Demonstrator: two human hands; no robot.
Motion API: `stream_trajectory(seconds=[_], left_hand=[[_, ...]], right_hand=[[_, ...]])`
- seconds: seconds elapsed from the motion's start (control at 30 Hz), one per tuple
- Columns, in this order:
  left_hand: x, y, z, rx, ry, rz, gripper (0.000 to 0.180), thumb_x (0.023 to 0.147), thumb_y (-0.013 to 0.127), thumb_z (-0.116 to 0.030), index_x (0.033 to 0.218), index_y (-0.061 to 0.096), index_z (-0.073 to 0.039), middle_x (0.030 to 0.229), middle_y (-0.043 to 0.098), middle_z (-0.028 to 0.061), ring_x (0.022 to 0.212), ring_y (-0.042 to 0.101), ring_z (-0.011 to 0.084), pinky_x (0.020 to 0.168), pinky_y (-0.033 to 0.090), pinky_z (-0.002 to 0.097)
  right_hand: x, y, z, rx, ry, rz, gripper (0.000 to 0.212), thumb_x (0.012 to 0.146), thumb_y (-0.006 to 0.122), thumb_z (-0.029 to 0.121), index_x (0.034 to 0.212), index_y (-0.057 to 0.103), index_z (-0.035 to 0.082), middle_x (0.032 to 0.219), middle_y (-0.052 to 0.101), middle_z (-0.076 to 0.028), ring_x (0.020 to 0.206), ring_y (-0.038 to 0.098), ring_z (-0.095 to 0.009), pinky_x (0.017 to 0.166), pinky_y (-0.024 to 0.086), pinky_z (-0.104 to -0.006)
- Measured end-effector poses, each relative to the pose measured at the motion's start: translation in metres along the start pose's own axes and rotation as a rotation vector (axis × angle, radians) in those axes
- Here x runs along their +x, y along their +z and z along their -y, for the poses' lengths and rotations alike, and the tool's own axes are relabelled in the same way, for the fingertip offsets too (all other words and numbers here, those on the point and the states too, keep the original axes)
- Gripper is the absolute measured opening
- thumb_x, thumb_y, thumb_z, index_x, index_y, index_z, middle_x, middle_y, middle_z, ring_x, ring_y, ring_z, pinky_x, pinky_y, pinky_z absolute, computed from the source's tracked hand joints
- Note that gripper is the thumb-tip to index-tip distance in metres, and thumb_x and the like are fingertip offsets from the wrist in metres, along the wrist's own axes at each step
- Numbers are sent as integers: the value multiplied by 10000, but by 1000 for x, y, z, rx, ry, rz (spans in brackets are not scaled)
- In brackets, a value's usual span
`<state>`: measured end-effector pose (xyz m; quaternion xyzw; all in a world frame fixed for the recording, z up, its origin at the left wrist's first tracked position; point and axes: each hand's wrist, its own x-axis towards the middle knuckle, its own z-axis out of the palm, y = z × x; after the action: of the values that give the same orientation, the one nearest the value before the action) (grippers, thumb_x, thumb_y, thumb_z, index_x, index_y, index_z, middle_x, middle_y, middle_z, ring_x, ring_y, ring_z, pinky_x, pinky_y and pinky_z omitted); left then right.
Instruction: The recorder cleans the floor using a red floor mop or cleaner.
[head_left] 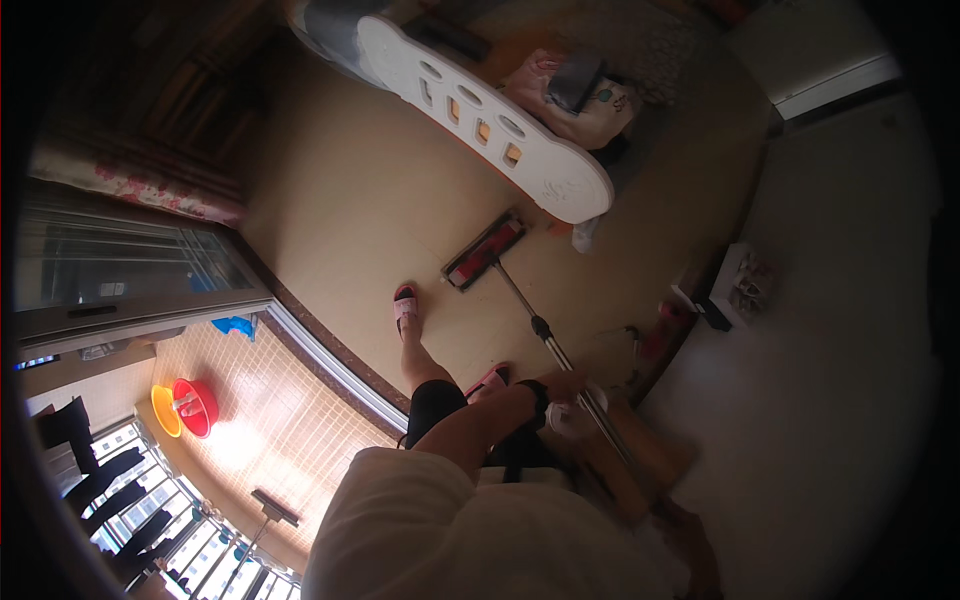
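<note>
A flat mop with a long metal pole [518, 292] slants across the floor in front of me. Its rectangular head [485, 250], red on top with a dark frame, lies on the pale floor. My left hand [566, 386], below a dark wristband [540, 402], is closed around the pole's middle. Farther up the pole, near its top end, my right hand [672, 512] is in deep shadow; it seems to be wrapped around the pole, though its fingers are blurred. My feet, in pink slippers [405, 308], stand left of the pole and near it.
A long white panel with cut-outs [480, 115] stands beyond the mop head, beside a bag [575, 100]. A sliding-door track [335, 350] edges the floor at left. Past it are red [196, 408] and yellow basins [166, 411] and another mop [275, 507]. A white box [742, 285] lies right.
</note>
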<state>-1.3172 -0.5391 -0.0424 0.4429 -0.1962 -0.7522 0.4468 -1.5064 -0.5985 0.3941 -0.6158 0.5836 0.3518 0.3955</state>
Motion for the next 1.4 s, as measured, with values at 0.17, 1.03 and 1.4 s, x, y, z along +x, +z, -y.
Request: stream_trajectory(seconds=[0.17,1.03,1.4], left_hand=[[-22,132,-19,296,176,376,345,801,542,-272,1091,538,-85,933,564,52,862,571,214,694,496,390],[-38,-314,-193,152,-289,-940,369,778,526,-224,1025,551,49,1002,597,215,939,593,355,786,489,415],[-248,-527,-205,-265,-282,-1412,338,760,543,-252,1015,540,-30,929,623,165,876,617,315,735,505,396]], right_hand=[[-108,6,-43,617,285,7,309,837,583,159,1142,557,109,673,537,50,526,478,-77,472,425,-245],[147,63,260,1385,483,1360,377,874,461,477,760,508,121,494,340,27,370,300,-41,336,250,-161],[159,151,559,408,54,753,543,881,505,358,1357,246,371,573,395,5,372,301,-41,344,250,-179]])
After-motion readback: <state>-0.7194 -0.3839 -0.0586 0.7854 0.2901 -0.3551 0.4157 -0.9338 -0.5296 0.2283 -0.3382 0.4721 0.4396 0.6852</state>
